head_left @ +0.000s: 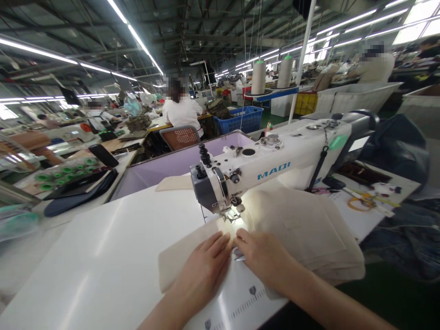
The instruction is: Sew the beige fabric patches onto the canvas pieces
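Note:
A white sewing machine (275, 167) stands over the work, its lamp lighting the needle area (234, 215). Beige fabric (299, 220) runs under the presser foot, with a wide folded part to the right and a smaller flap (182, 256) on the left. My left hand (211, 261) rests on that flap, fingers stretched forward and fingertips just in front of the foot. Close beside it, my right hand (259, 254) is closed, its curled fingers pinching the fabric edge near the needle. The exact grip under the fingertips is hidden.
The white tabletop (113, 247) extends left. Behind the machine are a lilac bin (151, 176) and another beige piece (175, 183). Scissors with orange handles (360, 201) lie right. Thread cones (258, 78) stand above. A seated co-worker (182, 112) is farther back.

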Tool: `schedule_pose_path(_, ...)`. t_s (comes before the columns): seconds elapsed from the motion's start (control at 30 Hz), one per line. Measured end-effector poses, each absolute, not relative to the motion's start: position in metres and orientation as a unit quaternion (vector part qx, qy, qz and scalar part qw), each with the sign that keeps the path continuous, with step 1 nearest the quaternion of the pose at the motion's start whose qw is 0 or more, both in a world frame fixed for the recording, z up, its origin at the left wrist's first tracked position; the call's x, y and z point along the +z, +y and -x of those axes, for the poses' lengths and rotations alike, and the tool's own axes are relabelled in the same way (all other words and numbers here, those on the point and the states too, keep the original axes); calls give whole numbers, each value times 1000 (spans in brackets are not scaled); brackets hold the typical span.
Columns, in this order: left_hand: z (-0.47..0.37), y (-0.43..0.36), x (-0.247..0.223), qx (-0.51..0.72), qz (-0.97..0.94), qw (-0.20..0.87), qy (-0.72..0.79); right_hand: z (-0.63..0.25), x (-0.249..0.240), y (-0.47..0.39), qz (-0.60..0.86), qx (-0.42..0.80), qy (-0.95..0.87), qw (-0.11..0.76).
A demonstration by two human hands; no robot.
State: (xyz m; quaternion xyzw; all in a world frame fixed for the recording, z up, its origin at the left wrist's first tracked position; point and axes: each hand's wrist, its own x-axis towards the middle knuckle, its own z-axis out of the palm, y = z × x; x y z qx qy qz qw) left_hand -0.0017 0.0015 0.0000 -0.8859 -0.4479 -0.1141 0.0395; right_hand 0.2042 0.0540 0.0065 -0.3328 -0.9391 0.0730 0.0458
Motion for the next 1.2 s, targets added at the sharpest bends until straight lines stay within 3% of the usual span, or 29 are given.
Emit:
schedule_pose_path(0.9,21,50,4,-123,853,1,-506,-196,16,66,382,87,-918,59)
schedule_pose_path(1.2,22,44,-4,-129,844,9,-521,-190,6,45,390,92,-916,18)
